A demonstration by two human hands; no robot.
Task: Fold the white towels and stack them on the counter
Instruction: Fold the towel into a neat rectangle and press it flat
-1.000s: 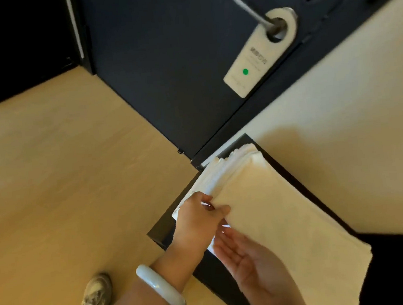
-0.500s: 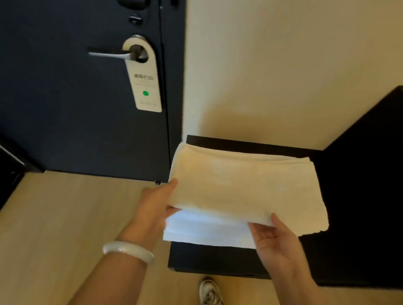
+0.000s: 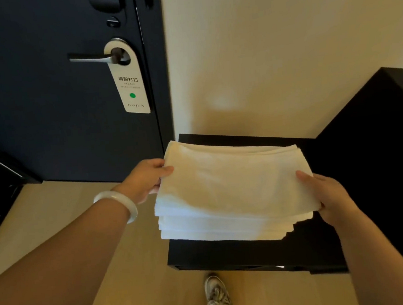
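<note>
The left hand [image 3: 148, 178] grips the left edge of the towels [image 3: 231, 188], thumb on top. The right hand [image 3: 327, 196] grips their right edge. The stack lies on the black bench [image 3: 254, 253].

A pale hanger [image 3: 128, 85] hangs from the handle [image 3: 88, 58] of the dark door [image 3: 44, 118], its hole looped over the base of the lever. It carries the only writing in view. At the top of its face are four dark Chinese characters, 请即打扫. Under them are two lines of small Latin capitals, too blurred to read surely; the first looks like PLEASE. Below is a green dot, and near the bottom edge the brand BOJUN in spaced capitals.
</note>
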